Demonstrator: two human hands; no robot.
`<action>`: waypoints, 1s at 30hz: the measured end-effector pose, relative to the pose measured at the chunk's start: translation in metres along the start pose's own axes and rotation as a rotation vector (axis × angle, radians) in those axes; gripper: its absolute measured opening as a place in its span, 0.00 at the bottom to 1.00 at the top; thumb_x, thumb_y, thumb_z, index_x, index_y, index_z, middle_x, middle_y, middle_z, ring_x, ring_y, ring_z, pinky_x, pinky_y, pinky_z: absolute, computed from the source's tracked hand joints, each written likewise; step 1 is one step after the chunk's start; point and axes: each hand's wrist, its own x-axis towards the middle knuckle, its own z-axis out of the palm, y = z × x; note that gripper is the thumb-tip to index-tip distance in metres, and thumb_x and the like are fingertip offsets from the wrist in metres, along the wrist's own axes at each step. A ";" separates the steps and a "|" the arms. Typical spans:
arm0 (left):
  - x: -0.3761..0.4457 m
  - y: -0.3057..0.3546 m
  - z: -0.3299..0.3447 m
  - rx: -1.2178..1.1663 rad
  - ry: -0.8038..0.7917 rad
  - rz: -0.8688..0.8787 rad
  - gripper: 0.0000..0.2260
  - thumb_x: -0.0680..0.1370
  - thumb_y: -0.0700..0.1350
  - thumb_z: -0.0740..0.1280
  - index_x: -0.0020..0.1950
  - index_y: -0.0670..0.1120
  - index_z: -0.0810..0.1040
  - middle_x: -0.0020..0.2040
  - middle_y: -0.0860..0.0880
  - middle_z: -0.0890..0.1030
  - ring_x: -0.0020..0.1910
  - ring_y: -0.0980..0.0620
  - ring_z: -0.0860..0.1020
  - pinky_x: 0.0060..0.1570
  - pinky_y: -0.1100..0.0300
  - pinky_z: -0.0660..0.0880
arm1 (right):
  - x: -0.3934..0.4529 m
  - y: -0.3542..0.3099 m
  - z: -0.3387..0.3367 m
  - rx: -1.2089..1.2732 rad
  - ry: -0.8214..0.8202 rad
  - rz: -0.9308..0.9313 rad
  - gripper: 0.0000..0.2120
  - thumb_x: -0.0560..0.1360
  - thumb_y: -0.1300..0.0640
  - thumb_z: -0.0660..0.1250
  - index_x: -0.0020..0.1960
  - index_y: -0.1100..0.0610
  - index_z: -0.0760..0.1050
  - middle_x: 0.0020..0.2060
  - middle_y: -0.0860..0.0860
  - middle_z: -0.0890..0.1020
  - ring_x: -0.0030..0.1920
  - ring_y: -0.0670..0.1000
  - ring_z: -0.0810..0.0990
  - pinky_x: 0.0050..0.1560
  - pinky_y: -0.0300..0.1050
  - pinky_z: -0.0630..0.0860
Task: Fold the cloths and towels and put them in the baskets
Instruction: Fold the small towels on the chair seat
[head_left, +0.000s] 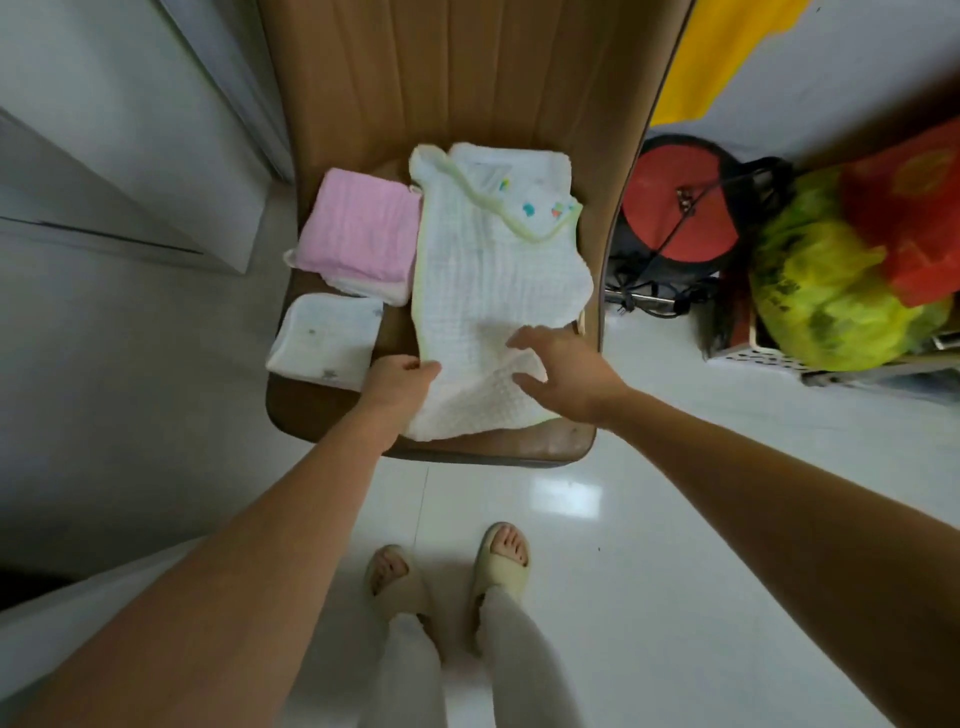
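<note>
A white muslin cloth (488, 270) with a pale green edge lies lengthwise on the brown chair seat (571, 441), its far corner turned over to show small coloured prints. My left hand (400, 376) pinches the cloth's near left edge. My right hand (561, 374) hovers over the cloth's near right part with fingers spread and relaxed. A folded pink cloth (361, 234) lies at the left of the seat. A folded white cloth (324, 340) with small grey prints lies in front of it.
The chair back (457, 73) rises at the far side. To the right on the floor are a red and black round object (680, 208) with cords, and a white perforated basket (769, 356) holding yellow-green (831, 301) and red bags. My feet (452, 561) in sandals stand on the white tiles.
</note>
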 end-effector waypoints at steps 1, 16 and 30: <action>0.003 -0.008 0.003 0.010 -0.022 0.001 0.07 0.79 0.47 0.66 0.51 0.43 0.77 0.48 0.45 0.77 0.44 0.50 0.75 0.50 0.56 0.71 | -0.010 0.006 0.012 -0.063 -0.021 -0.016 0.18 0.75 0.54 0.66 0.64 0.56 0.70 0.59 0.53 0.75 0.60 0.54 0.73 0.55 0.49 0.73; 0.011 -0.074 0.029 -0.035 0.159 0.073 0.05 0.79 0.42 0.63 0.52 0.41 0.73 0.49 0.44 0.76 0.48 0.47 0.75 0.45 0.57 0.71 | -0.033 0.034 0.083 -0.457 0.063 0.012 0.13 0.68 0.67 0.67 0.53 0.62 0.74 0.46 0.59 0.76 0.41 0.61 0.76 0.41 0.52 0.74; -0.127 0.083 -0.070 0.037 -0.131 0.233 0.06 0.78 0.38 0.67 0.54 0.44 0.77 0.57 0.45 0.74 0.48 0.48 0.73 0.27 0.65 0.71 | -0.111 -0.087 -0.098 -0.118 0.468 0.033 0.08 0.70 0.69 0.59 0.45 0.64 0.74 0.42 0.59 0.75 0.39 0.62 0.75 0.35 0.52 0.71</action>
